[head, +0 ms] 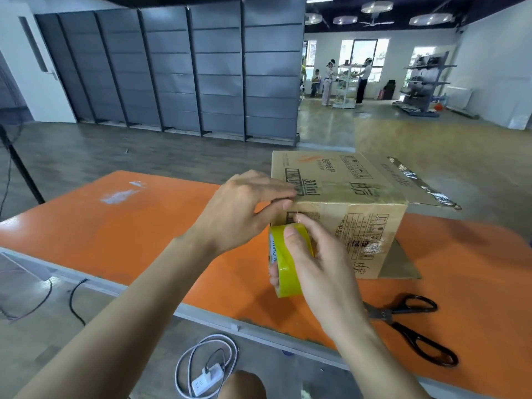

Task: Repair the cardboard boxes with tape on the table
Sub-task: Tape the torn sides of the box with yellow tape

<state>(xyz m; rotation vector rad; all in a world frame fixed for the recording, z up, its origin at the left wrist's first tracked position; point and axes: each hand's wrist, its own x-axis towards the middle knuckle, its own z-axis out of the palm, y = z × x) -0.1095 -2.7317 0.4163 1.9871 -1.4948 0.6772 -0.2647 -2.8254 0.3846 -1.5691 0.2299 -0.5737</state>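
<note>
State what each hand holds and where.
Right hand grips the yellow tape roll across its outer band; left hand pinches the cardboard box at its top edge.

An orange desk (pixel 129 234) carries a printed cardboard box (pixel 359 226). Black-handled scissors (pixel 384 314) lie in front of it, near the desk's edge.

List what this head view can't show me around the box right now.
Head view:
- Tape roll: far side hidden by right hand.
- Cardboard box: near-left top corner covered by left hand; whether it pinches tape is unclear.
- Scissors: blade tips behind right wrist.
- Box's far sides face away.
</note>
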